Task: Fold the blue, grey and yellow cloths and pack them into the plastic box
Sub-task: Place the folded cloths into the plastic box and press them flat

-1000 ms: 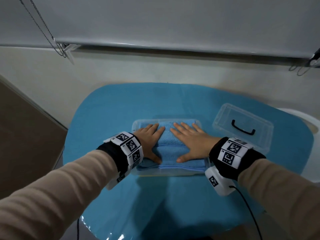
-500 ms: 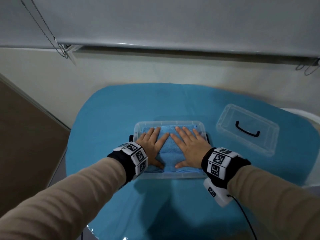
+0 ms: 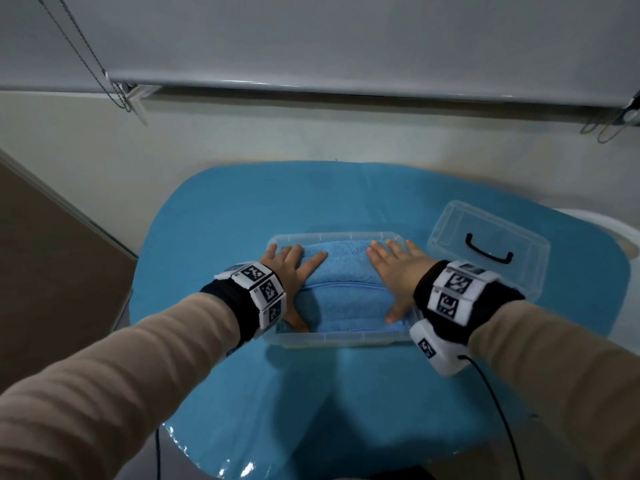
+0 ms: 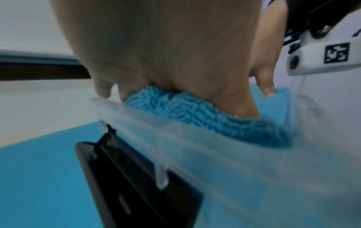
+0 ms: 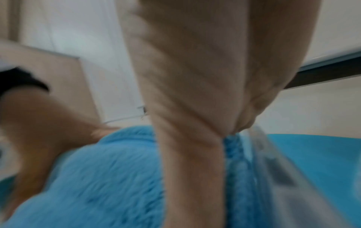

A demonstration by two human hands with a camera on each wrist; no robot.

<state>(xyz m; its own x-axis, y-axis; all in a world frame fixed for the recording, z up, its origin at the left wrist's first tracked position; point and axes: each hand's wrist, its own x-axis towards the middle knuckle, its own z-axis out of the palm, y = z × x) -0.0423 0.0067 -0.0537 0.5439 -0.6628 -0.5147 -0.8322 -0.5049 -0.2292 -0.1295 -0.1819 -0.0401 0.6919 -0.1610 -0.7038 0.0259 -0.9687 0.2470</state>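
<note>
Nearest you, your beige sleeves (image 3: 114, 358) and the marker-tagged wristbands (image 3: 261, 294) reach over the blue table cover (image 3: 346, 393) to the clear plastic box (image 3: 332, 337). Your left hand (image 3: 294, 271) and right hand (image 3: 398, 275) lie flat, fingers straight and spread, palms down on the folded blue cloth (image 3: 343, 292) inside the box; neither hand grips anything. A second ago both hands lay close together at the cloth's middle; they have since slid apart to its left and right ends, near the end walls, and the centre now bulges up between them, with the folded edge showing across the top. The left wrist view shows the pile of the cloth (image 4: 205, 117) standing above the box rim (image 4: 175, 126), beside a black side clip (image 4: 136, 185). Judgement: the blue cloth is packed but not fully seated, and this is the pressing-in step. No grey or yellow cloth can be seen from here. Farther right, apart from the box, lies the clear lid (image 3: 491, 251) with its black handle (image 3: 486, 252).
</note>
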